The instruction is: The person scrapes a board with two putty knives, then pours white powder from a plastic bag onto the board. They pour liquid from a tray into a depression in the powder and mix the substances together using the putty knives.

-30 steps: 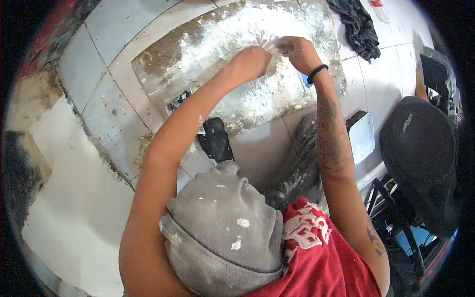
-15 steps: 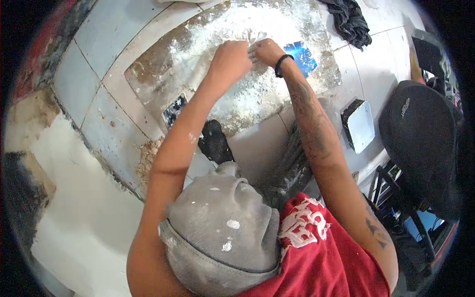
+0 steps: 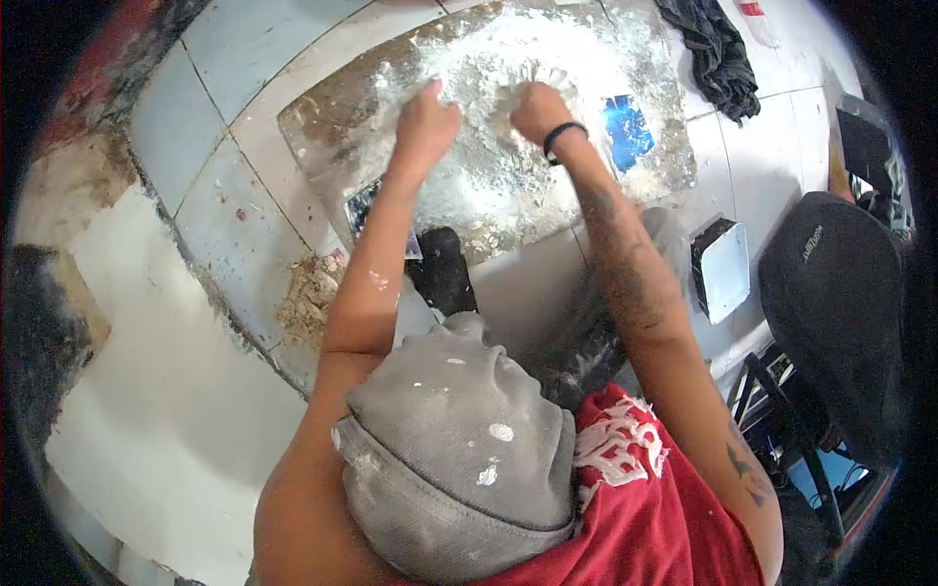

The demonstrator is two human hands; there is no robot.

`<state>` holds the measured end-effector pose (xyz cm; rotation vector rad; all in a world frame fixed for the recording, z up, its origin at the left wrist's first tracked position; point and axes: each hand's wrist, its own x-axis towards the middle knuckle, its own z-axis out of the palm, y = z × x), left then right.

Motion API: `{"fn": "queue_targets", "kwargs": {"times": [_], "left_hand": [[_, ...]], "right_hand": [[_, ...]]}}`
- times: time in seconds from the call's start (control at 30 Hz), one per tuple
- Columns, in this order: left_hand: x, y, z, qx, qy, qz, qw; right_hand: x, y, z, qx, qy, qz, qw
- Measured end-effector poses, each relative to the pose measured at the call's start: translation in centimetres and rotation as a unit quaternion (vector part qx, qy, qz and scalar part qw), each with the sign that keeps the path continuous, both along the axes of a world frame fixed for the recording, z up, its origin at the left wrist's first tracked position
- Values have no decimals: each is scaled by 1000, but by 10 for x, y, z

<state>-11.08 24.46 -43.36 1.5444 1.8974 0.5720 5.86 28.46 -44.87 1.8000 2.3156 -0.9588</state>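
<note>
White powder and paste [image 3: 508, 186] cover much of a worn board [image 3: 332, 127] on the floor. Over its left half is my left hand [image 3: 428, 125], fingers curled together and slightly blurred; what they hold, if anything, is too small to name. To the right, my right hand [image 3: 539, 112], with a black band on the wrist, is closed with its fingertips down at the white material; what lies in them is hidden. A blue rectangular piece [image 3: 627, 131] lies on the board right of that hand. A dark, white-speckled plate [image 3: 362, 207] sits partly behind my left forearm.
On the right are a white-topped container [image 3: 724, 272], a black padded seat [image 3: 831, 313] and dark cloth [image 3: 721, 59]. Crumbled debris [image 3: 311, 293] lies on the tiles at left. My dark shoe [image 3: 443, 273] touches the board's near edge area.
My hands, close together before, are now apart: the left has moved left and slightly down, the right is a little further right. The view has shifted slightly.
</note>
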Motion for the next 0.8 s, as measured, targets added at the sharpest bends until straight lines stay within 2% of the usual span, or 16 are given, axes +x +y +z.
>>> {"fn": "queue_targets", "kwargs": {"times": [0.03, 0.1, 0.17, 0.2, 0.23, 0.27, 0.37, 0.4, 0.43, 0.5, 0.6, 0.73, 0.8], "left_hand": [[2, -1, -5, -2, -5, 5, 1000], [12, -7, -7, -7, -21, 8, 1000], [17, -14, -12, 10, -47, 9, 999], [19, -17, -17, 25, -46, 12, 999], [21, -19, -21, 41, -45, 17, 998], [24, -20, -13, 18, -54, 30, 998], [21, -24, -19, 102, -33, 0, 994], [20, -23, -13, 121, -45, -11, 992], [21, -23, -8, 137, -57, -21, 989], [23, -23, -3, 151, -62, -36, 986], [28, -20, 3, 143, -51, -57, 987], [37, -22, 18, 92, 21, -222, 970], [46, -22, 22, 52, 51, -307, 949]], "right_hand": [[-10, -3, -4, 8, -39, 53, 998], [-22, -18, -28, 4, 78, -75, 994], [-36, -33, -15, 52, 52, -106, 992], [-36, -34, -8, 67, 38, -55, 996], [-39, -37, -9, 48, 67, -121, 989], [-36, -35, -11, 38, 72, -96, 992], [-16, -24, -13, 47, 114, -13, 992], [-8, -22, -15, 85, 140, -5, 987], [0, -20, -18, 65, 136, -20, 988], [13, -24, -5, 41, 53, 61, 996], [23, -41, -1, 85, -38, 198, 976], [37, -52, -6, -2, -33, 217, 976], [38, -42, 18, -48, -9, 169, 984]]}}
